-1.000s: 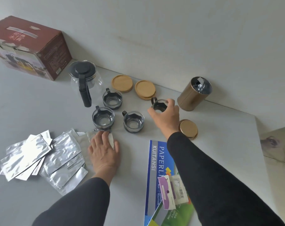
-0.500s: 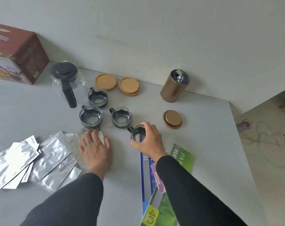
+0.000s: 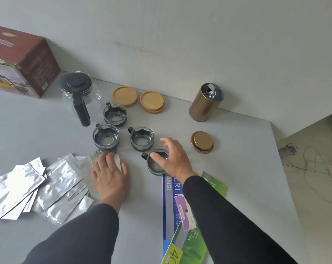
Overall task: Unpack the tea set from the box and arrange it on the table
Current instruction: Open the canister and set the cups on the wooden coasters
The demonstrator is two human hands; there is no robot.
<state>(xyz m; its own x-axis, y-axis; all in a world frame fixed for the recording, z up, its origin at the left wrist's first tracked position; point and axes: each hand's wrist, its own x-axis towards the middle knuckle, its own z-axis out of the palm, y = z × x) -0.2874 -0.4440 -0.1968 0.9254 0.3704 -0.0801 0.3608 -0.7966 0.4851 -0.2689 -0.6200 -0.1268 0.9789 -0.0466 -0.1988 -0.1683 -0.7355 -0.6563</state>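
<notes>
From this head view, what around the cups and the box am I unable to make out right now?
- Box: its left part is cut off by the frame edge; whether anything remains inside cannot be seen.
- Nearest cup: the right hand covers its right rim, so contact there is unclear.
- Foil packet under the left hand: mostly covered.
- Tin: its contents show only as crumpled foil.
- Print on the box: too small to read.
</notes>
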